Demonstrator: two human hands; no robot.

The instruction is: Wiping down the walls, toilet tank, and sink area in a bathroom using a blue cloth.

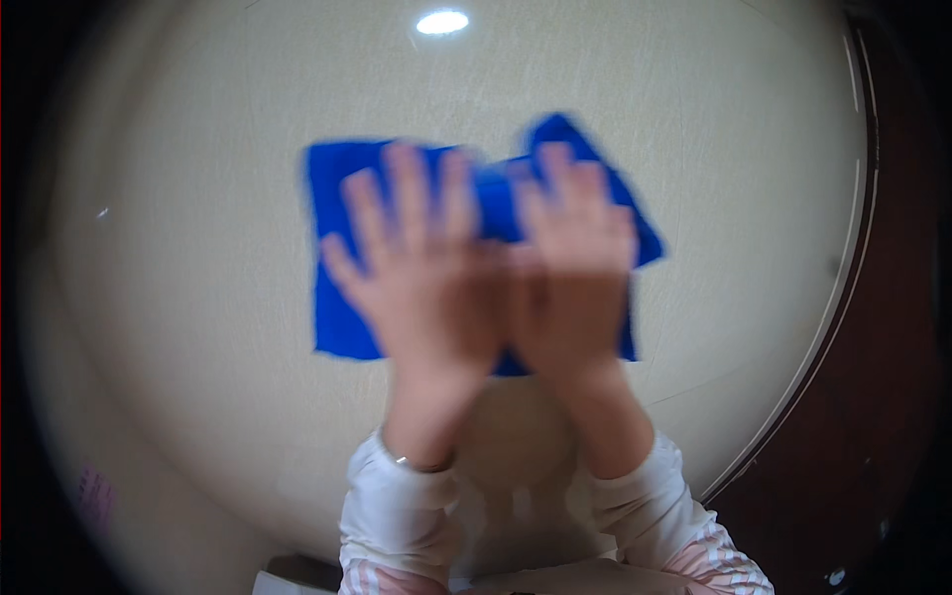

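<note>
A blue cloth [342, 312] lies spread on a pale, glossy tiled surface, its upper right corner bunched into a point. My left hand [431, 282] rests on the left half of the cloth, palm down with fingers spread. On the right half lies my right hand [576, 275], also palm down, its fingers slightly apart. The thumbs meet or nearly meet in the middle; blur hides the exact contact. Neither hand shows a grip on the fabric. Both wrists come out of white sleeves, and a thin band circles the left wrist.
Along the right side runs a dark reddish-brown panel [855, 372] with a light-edged border. The tiled surface [223, 297] shows a bright lamp reflection [442, 22] at the top. A pinkish patch [97, 494] is at lower left, and a pale object [279, 585] stands at the bottom edge.
</note>
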